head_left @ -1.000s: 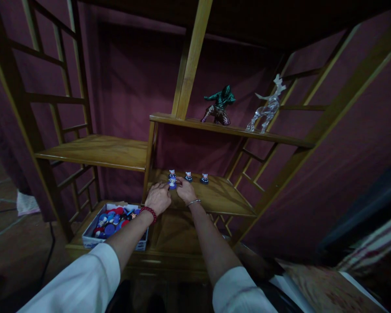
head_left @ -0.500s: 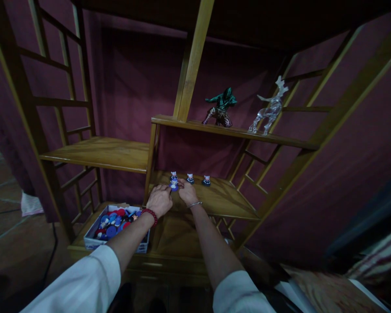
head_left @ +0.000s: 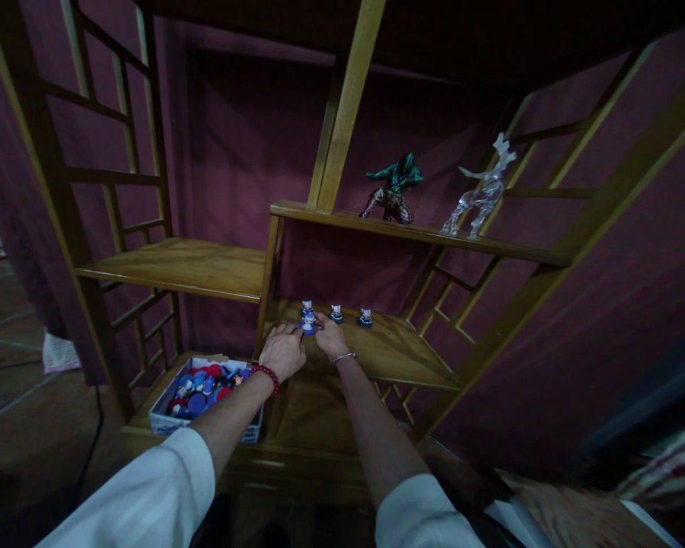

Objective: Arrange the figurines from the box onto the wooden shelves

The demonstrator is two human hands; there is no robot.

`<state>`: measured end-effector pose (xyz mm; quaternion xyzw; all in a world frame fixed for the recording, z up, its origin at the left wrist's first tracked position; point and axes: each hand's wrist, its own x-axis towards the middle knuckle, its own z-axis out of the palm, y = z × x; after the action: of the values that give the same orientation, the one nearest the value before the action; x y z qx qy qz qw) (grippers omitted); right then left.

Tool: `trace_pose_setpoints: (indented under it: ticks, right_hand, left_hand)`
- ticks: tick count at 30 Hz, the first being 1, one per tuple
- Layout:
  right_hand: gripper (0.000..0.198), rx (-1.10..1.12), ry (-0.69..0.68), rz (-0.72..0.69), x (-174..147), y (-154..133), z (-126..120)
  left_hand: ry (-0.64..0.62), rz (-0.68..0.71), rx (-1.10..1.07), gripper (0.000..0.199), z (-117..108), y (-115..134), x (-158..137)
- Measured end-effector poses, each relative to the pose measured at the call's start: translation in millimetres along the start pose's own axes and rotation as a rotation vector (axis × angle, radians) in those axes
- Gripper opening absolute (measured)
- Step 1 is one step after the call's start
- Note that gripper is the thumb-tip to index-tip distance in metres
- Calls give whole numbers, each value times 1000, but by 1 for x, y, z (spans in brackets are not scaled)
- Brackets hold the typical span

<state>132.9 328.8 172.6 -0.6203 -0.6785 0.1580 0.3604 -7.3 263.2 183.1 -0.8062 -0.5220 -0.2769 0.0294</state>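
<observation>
Head view showed an open box (head_left: 164, 424) on a low wooden ledge (head_left: 153, 384), crowded with small pieces in blue, red, white and black – some of them round discs. On the shelf (head_left: 399, 350) to its right was a purple figurine (head_left: 308, 325), with the left hand (head_left: 284, 352) and right hand (head_left: 329, 337) close about it, fingers bent; whether either gripped or merely touched it could not be told. Three dark-based figurines (head_left: 336, 314) stood in a row, the leftmost just behind the purple one.

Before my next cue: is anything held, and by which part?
The left hand and right hand are at opposite sides of the small purple figurine; whether they grip it can't be told.
</observation>
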Motion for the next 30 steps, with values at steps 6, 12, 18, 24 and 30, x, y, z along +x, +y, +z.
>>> trace_pose_setpoints:
  ticks: [6, 12, 18, 24, 30]
  right_hand:
    - [46, -29, 1, 8, 0, -1, 0]
    - [47, -51, -12, 18, 0, -1, 0]
    - [44, -26, -18, -31, -1, -2, 1]
    - [47, 88, 37, 62, 0, 0, 0]
    - [37, 95, 169, 160, -5, -6, -7]
  left_hand:
    - [-1, 0, 10, 35, 0, 0, 0]
    - [3, 5, 24, 34, 1, -1, 0]
    - [14, 6, 37, 35, 3, -1, 1]
    - [43, 13, 50, 32, 3, -2, 1]
    - [53, 18, 23, 31, 2, -2, -1]
